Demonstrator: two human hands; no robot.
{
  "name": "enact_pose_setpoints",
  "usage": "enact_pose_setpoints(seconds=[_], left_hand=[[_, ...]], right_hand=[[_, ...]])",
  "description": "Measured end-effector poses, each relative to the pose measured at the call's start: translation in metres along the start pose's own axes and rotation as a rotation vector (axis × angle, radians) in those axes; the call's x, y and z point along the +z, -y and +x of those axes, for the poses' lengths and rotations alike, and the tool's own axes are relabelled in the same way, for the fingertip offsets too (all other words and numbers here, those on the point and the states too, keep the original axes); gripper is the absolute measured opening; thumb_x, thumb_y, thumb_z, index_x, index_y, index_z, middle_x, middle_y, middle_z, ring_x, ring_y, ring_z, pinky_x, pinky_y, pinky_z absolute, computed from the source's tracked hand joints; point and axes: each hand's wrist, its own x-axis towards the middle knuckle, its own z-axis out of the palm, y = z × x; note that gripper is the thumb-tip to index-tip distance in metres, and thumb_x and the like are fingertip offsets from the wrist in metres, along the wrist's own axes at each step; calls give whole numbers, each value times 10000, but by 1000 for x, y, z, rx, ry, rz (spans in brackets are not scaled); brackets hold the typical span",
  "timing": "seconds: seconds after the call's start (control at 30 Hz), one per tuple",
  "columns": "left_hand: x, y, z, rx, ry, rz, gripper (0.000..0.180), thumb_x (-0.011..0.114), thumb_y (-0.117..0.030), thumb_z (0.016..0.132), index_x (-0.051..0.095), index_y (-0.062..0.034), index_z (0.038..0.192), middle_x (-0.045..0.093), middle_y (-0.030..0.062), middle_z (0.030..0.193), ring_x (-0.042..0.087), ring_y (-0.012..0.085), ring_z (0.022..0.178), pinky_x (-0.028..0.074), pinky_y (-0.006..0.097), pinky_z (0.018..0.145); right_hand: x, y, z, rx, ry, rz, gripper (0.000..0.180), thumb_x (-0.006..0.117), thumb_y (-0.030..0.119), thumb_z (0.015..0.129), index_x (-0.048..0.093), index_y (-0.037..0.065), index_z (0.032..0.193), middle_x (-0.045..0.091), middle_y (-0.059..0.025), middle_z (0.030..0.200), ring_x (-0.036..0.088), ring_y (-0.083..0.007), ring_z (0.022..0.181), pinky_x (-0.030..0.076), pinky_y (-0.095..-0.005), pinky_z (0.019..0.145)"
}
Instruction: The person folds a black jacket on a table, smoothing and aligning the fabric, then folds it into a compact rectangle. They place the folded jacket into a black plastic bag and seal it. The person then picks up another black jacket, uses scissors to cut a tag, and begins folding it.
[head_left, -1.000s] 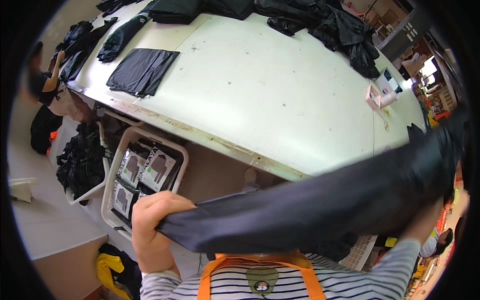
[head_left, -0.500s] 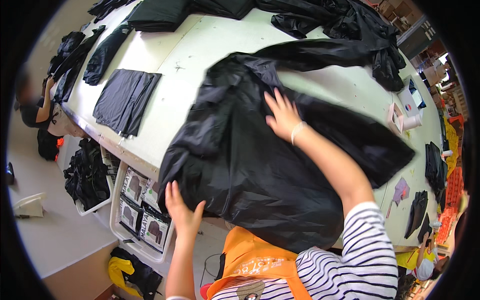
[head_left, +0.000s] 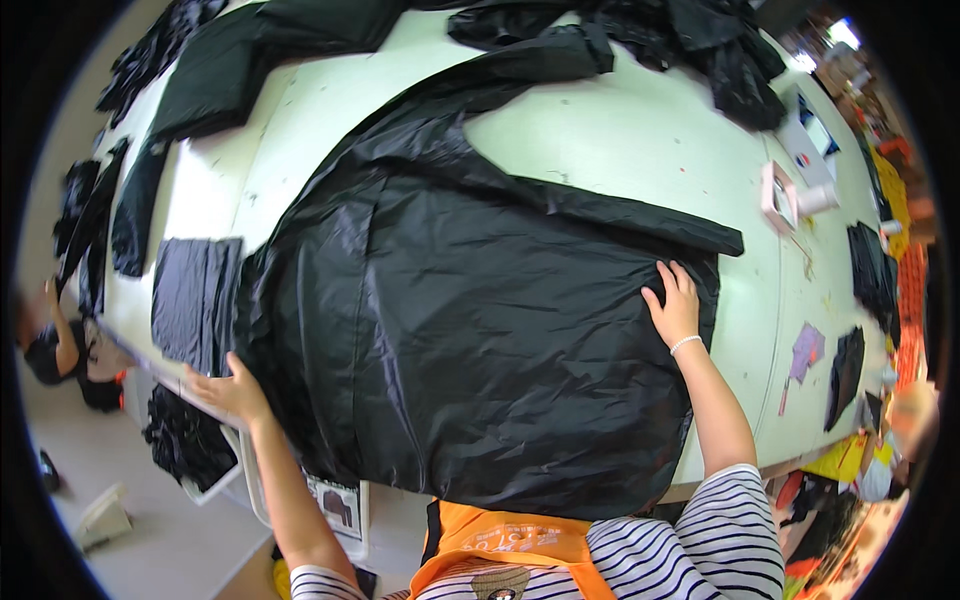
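R hand (head_left: 676, 304) on jkt (head_left: 520, 350), L (head_left: 234, 393) poss.

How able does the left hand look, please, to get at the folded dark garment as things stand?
Probably yes: the left hand is spread open by the near edge of the folded dark garment, and nothing seems to stand between them; the black jacket lies along its right side.

On my feed I see a black garment (head_left: 520, 340), thin and slightly shiny, spread broadly across the worktop (head_left: 570, 135) and reaching its near edge. Fine wrinkles run over its body. I make out one sleeve (head_left: 430, 95) curving away toward the far side, the other (head_left: 630, 218) stretching rightward along the body's far edge.
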Motion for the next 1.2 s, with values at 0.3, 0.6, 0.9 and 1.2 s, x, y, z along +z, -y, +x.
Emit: enact_pose_setpoints(seconds=[0.3, 0.6, 0.9, 1.2], left_hand=[[-38, -334, -45, 946, 631, -1010, 747, 716, -137, 738, 371, -28, 1391, 413, 172, 1415, 347, 342, 1341, 235, 470, 1111], [-36, -359, -170, 1082, 830, -820, 769, 626, -408, 836, 334, 13, 1410, 266, 199, 1504, 265, 349, 1384, 212, 489, 1114], [-42, -342, -175, 1103, 813, -712, 739, 567, -420, 875, 311, -4, 1430, 255, 199, 1509, 249, 358, 1390, 196, 496, 1117], [-45, -354, -171, 879, 769, -863, 554, 607, -250, 850, 452, -31, 1334, 433, 167, 1383, 417, 333, 1259, 286, 454, 1061]], right_hand=[[-32, 85, 91, -68, -1, 20, 469, 612, 335, 852, 550, 65, 1231, 519, -173, 1301, 425, -366, 1250, 340, -518, 1014], [13, 67, -21, -36, 213, 106, 607, 531, 410, 920, 340, 184, 1450, 209, -97, 1548, 166, -299, 1430, 140, -527, 1137], [-29, -263, -169, 607, -551, -387, 584, 563, 212, 893, 363, 2, 1399, 361, -203, 1452, 285, -357, 1375, 210, -452, 1133], [-31, -365, -205, 1156, 112, -215, 511, 534, 387, 916, 499, 60, 1307, 445, -219, 1372, 366, -339, 1321, 341, -400, 1061]])
